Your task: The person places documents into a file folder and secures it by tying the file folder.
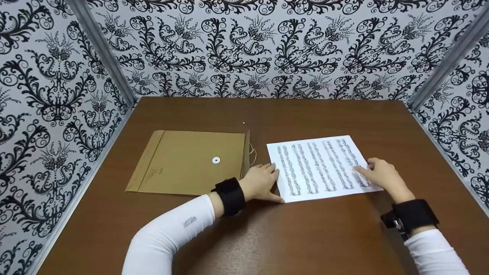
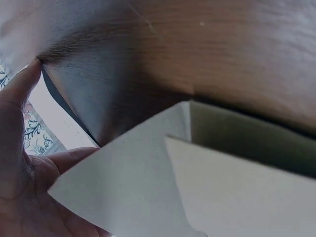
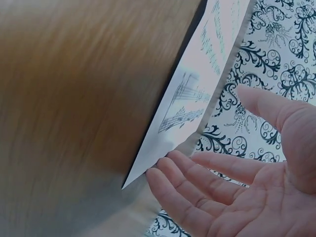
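Note:
A white sheet of printed music (image 1: 319,168) lies sideways on the table, its staves running toward the person. My left hand (image 1: 260,182) rests at its left edge, fingertips near the upper part and thumb at the near corner. At the right edge is my right hand (image 1: 385,178); in the right wrist view its fingertips (image 3: 170,165) touch the paper's edge while the thumb stands apart. Left of the sheet lies a brown string-tie envelope (image 1: 187,160). The left wrist view shows the envelope's open mouth and flap (image 2: 118,182) beside the left hand.
The brown wooden table (image 1: 267,236) is enclosed by black-and-white patterned walls (image 1: 244,49) at the back and sides. A white button (image 1: 216,160) sits on the envelope, and a thin string (image 1: 253,152) curls out from its right side.

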A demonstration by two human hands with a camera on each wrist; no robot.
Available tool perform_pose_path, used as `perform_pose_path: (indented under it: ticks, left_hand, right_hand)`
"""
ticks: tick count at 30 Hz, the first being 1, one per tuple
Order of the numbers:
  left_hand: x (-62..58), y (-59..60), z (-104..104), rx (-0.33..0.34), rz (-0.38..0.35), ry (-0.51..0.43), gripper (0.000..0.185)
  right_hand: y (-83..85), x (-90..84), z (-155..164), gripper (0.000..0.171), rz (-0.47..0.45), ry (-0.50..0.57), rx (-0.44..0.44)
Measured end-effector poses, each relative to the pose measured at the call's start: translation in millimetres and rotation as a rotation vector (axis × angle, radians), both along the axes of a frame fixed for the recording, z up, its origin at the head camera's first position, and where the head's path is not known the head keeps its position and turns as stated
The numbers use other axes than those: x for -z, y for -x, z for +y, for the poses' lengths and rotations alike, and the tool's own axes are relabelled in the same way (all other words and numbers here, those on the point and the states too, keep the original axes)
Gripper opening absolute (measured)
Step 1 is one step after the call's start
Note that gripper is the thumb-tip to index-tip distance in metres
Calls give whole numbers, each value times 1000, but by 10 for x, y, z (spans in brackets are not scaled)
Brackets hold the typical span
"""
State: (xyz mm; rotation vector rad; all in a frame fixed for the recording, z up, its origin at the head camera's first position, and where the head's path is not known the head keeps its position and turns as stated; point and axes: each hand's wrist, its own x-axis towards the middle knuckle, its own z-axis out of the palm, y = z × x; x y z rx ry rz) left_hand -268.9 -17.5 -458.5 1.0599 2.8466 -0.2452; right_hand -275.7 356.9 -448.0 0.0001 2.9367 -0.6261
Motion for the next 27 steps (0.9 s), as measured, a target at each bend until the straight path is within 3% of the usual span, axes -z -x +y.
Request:
perform_pose_path:
  ticks: [17,27]
  left_hand:
    - [4,13,-1,7,14,-14,98]
    - [19,21,0,-6,-12,-18,98]
  right_hand:
    - [94,-9,60,78,-76,105,35]
    - [149,48,66,76,-34,91,76]
